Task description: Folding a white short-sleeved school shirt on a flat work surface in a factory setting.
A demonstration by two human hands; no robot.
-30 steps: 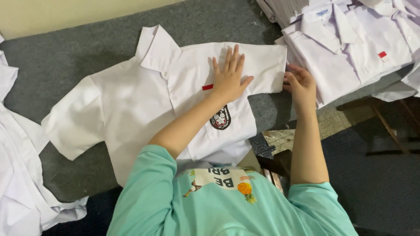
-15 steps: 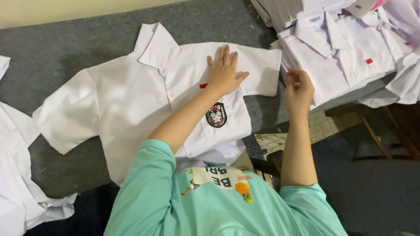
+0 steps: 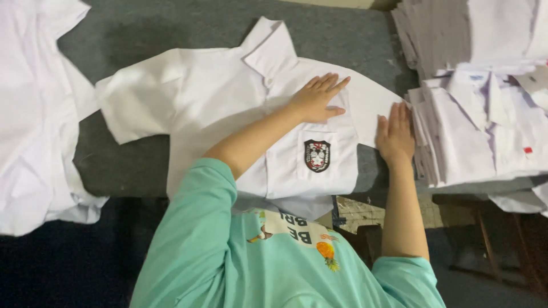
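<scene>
white shirt (image 3: 240, 114), both hands' fingers (image 3: 328, 85) flat.

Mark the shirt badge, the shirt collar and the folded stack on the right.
badge (image 3: 317, 155), head view, centre of the crest on the pocket.
collar (image 3: 268, 47), head view, the spread flap.
folded shirt stack (image 3: 485, 137), head view, front of the top shirt.

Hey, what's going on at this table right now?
A person in a teal top is working on a white short-sleeved shirt spread flat on a grey table. The left hand presses flat on the shirt's chest, above the badge pocket. The right hand lies flat on the shirt's sleeve, beside a stack of folded white shirts. More loose white shirts lie at the far left.
</scene>
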